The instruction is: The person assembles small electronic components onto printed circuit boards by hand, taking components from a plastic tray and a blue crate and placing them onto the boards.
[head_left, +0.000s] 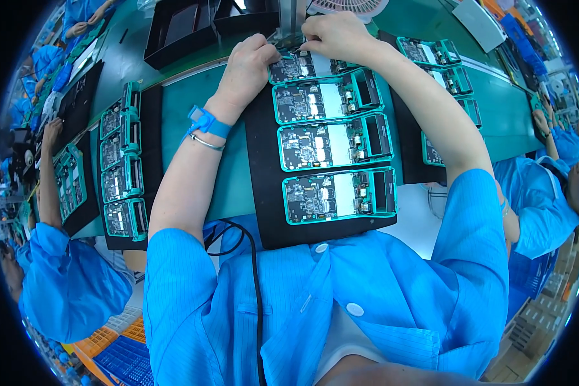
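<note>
Several teal-framed circuit-board units [312, 143] lie in a column on a black mat [264, 219] in front of me. Each has a dark board, a white strip and a black section at its right end. Both my arms reach to the farthest unit [294, 69]. At its upper left corner my left hand [246, 69] is closed, fingertips pinched together. Across from it, my right hand [338, 40] bends over the unit's far edge, thumb and fingers closed together. Whatever small part lies between the fingertips is too hidden to name. A blue wrist strap [210, 122] circles my left wrist.
Black trays [181, 31] stand at the far left, and a pale fan guard [350, 5] is at the back. More units sit in columns at left [121, 183] and right [455, 80]. Co-workers in blue flank me. A black cable [257, 289] hangs down my front.
</note>
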`<state>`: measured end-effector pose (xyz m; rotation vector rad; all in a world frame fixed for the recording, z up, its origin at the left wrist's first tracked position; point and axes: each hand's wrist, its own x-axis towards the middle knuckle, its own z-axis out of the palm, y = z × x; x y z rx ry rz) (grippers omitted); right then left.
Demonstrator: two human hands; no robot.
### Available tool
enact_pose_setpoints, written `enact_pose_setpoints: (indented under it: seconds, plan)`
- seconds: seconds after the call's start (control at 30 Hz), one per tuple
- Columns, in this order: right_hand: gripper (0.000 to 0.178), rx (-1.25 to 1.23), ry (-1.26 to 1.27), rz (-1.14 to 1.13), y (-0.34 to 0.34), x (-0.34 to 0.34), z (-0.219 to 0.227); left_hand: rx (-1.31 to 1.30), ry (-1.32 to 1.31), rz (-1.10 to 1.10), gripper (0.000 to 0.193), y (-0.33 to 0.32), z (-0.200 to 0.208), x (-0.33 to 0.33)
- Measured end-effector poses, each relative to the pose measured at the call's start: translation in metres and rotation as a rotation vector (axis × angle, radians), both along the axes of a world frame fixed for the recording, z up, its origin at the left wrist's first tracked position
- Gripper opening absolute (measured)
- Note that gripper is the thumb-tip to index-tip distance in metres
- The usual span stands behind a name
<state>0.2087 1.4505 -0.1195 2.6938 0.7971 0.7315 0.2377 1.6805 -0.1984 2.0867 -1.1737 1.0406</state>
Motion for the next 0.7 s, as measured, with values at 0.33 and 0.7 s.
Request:
enact_pose_setpoints:
  seconds: [0.33,0.7]
  plan:
    - [0.030,0.157,0.045,0.043,-0.006,-0.055,-0.001,-0.257,0.267,-0.079,0.008,0.015,-0.014,-0.060]
    - [0.029,0.157,0.104,0.004,0.000,-0.062,-0.017,-0.172,0.151,-0.060,0.008,0.007,-0.025,-0.066]
